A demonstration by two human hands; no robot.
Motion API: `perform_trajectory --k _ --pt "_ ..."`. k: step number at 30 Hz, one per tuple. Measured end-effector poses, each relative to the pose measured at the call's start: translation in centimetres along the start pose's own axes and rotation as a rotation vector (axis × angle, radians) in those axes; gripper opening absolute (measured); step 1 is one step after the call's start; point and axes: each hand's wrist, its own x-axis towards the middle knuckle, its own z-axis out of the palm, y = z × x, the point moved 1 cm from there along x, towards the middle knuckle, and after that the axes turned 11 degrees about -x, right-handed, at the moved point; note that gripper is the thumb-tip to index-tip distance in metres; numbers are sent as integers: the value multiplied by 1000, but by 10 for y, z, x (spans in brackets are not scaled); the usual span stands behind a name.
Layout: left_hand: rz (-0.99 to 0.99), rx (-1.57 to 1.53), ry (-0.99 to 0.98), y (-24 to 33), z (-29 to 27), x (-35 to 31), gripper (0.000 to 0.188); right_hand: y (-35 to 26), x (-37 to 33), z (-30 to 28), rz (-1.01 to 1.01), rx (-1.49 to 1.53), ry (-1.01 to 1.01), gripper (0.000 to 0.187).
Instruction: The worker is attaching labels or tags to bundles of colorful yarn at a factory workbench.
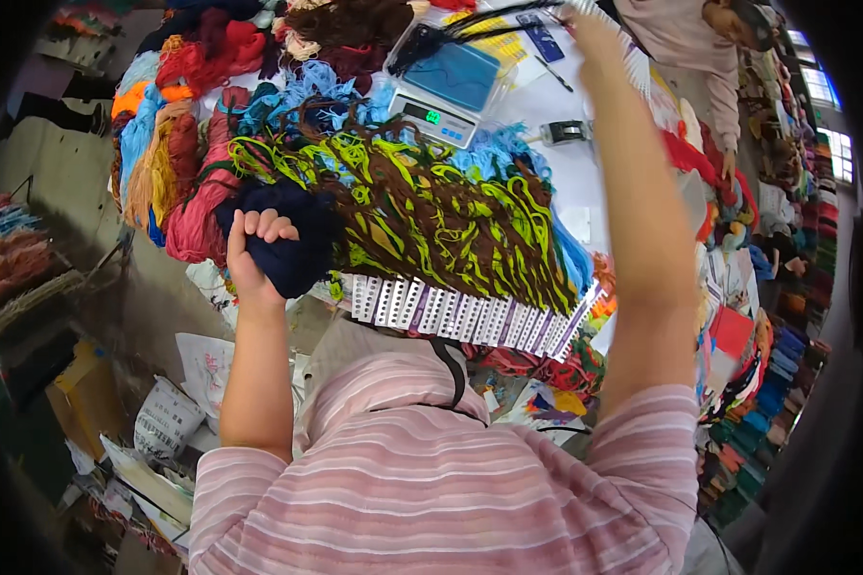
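My left hand [262, 235] is closed around a thick navy yarn bundle [302, 244] at the left of the table. At the top edge of the view, my right arm reaches far forward. Partly blurred, my right hand [580, 21] is at the end of long black yarn strands [494, 19], and its fingers look closed on them. These strands run left to a dark clump [418, 46] by the digital scale [433, 117], whose display is lit green. Brown and lime-green threads [441, 211] spread across the table between my arms, fastened along punched white cards [451, 314].
Colourful yarn skeins [168, 158] are heaped at the left and far side. A dark tape dispenser or clip-like item [566, 132] and a pen [554, 75] lie right of the scale. Another person [700, 48] stands at the far right. Bags and a cardboard box [86, 393] sit lower left.
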Motion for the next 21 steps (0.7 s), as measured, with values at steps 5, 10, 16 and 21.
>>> perform_trajectory --k 5,10,16,21 --pt "-43 -17 -42 -11 21 19 28 217 -67 155 777 695 -180 24" --pt "43 25 -34 -3 25 7 28 196 -141 154 1182 901 -251 41" --pt "109 519 140 -29 36 16 19 222 -139 136 922 762 -263 63" --pt "104 588 171 -41 32 15 17 210 -124 143 760 672 -365 67"
